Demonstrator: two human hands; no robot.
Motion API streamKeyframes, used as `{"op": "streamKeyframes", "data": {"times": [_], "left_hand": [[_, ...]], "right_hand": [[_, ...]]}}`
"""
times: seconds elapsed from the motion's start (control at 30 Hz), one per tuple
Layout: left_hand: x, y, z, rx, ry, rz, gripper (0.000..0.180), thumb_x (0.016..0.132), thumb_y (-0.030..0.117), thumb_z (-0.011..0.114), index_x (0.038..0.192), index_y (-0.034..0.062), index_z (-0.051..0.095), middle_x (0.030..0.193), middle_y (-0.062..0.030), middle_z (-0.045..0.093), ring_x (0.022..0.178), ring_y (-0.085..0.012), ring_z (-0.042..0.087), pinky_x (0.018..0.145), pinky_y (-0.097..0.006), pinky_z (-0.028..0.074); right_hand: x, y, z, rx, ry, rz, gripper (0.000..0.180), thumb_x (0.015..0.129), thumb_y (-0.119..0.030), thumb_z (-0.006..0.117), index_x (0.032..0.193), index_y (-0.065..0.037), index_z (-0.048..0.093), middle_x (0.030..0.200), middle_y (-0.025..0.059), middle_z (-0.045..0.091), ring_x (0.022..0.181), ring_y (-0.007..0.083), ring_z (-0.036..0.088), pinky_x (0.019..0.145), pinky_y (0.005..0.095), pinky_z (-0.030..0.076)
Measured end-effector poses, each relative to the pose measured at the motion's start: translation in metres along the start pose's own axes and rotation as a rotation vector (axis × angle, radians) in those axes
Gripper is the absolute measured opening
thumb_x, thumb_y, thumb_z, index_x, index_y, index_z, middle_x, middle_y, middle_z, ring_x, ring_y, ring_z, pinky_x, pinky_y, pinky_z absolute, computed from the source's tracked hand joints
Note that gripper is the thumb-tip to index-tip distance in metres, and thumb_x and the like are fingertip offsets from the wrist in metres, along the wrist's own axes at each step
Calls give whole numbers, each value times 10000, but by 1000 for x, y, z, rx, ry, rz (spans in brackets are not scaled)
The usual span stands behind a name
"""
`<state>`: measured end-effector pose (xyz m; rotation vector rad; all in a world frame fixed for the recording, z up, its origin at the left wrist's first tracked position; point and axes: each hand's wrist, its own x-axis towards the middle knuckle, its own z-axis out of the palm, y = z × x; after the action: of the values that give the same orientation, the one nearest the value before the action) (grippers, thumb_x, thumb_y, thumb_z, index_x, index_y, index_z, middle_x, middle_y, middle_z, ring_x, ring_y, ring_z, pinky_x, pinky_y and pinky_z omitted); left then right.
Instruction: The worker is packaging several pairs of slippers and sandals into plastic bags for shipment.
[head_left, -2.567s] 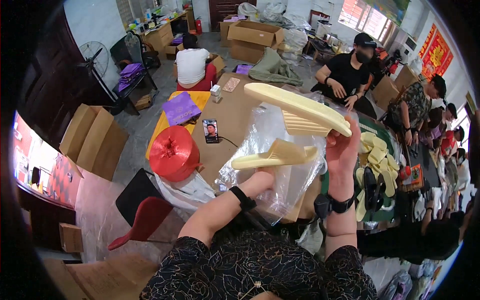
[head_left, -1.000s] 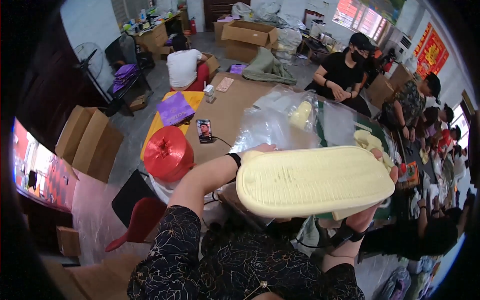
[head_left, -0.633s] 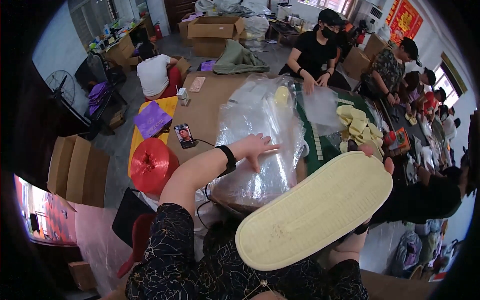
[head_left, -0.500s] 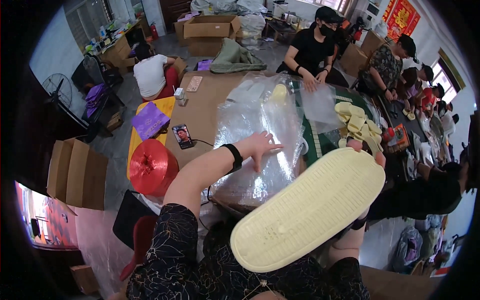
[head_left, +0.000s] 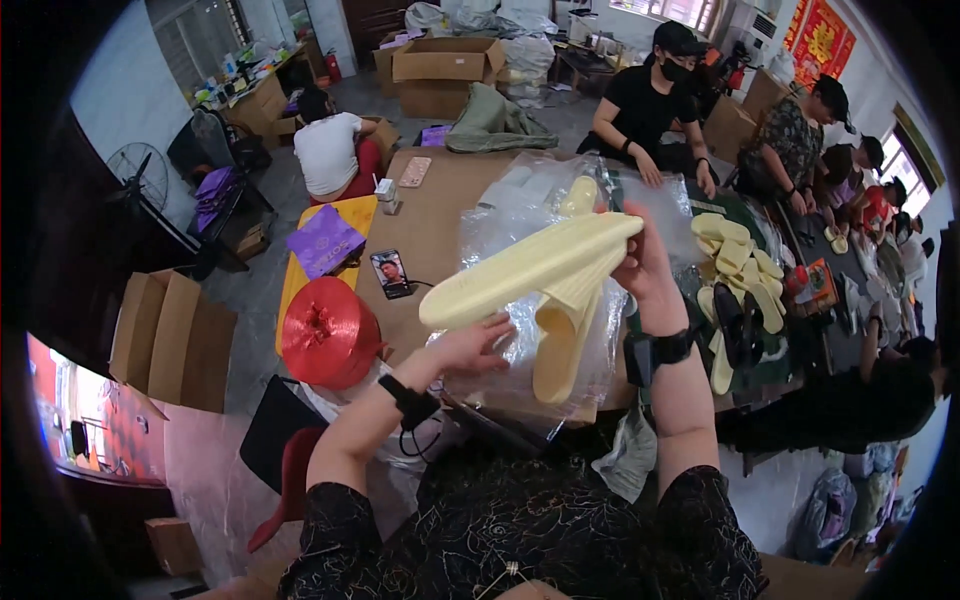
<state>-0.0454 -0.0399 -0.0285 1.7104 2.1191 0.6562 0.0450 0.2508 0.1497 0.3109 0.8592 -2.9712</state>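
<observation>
now the right hand (head_left: 645, 262) is pinched shut on one end of a pale yellow slipper (head_left: 530, 270), held sole-up and nearly level above the table (head_left: 440, 215); half a second back that same slipper hung low over the lap with its ribbed sole facing the camera, so it has been swung up and turned over the work. the left hand (head_left: 470, 345), which lay flat on the plastic then, is now raised under the slipper's other end with fingers loosely spread, touching nothing firmly that i can see. a second slipper of the same colour (head_left: 562, 345) stands on end just below, against the heap of clear plastic bags (head_left: 530, 210). to the left sit a red spool of plastic twine (head_left: 325, 332), a dark phone (head_left: 388, 272) and a purple bag (head_left: 325, 240) on a yellow one. to the right, loose yellow slippers (head_left: 735, 265) lie piled on a green mat. open brown cartons (head_left: 445, 65) stand beyond the table, flat ones (head_left: 165, 335) lean at left, and a red hanging with gold figures (head_left: 820, 35) marks the far wall.
</observation>
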Motion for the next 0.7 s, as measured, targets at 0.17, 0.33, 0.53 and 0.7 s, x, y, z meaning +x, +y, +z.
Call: {"op": "streamKeyframes", "data": {"times": [0.17, 0.33, 0.53, 0.7], "left_hand": [[-19, 40, 20, 200, 205, 28, 685, 760, 389, 729, 1328, 76, 508, 1391, -193, 462, 1326, -375, 390, 1109, -478, 300], [-24, 106, -19, 294, 639, 127, 741, 675, 266, 810, 1321, 77, 500, 1306, -175, 516, 1282, -362, 429, 1072, -498, 334], [-9, 78, -45, 173, 534, -427, 634, 708, 183, 737, 1302, 169, 516, 1055, -126, 658, 949, -308, 638, 774, -420, 516], [12, 94, -27, -7, 594, -558, 486, 813, 193, 631, 1274, 80, 530, 900, -175, 686, 816, -352, 666, 735, -428, 525]], "right_hand": [[43, 10, -19, -207, 108, -17, 168, 904, -237, 636, 829, -93, 593, 586, -65, 472, 432, 8, 393, 348, 155, 290], [51, 6, -33, -410, 174, 13, 222, 905, -232, 635, 748, -131, 515, 583, -72, 437, 414, 12, 316, 348, 167, 213], [41, 16, -32, -289, 103, 101, 322, 952, -315, 583, 1121, -43, 618, 605, -85, 462, 421, -12, 355, 338, 143, 241], [4, 37, -19, -382, 188, -407, 458, 958, -295, 583, 1293, -8, 458, 923, 43, 575, 740, 122, 534, 640, 245, 459]]}}
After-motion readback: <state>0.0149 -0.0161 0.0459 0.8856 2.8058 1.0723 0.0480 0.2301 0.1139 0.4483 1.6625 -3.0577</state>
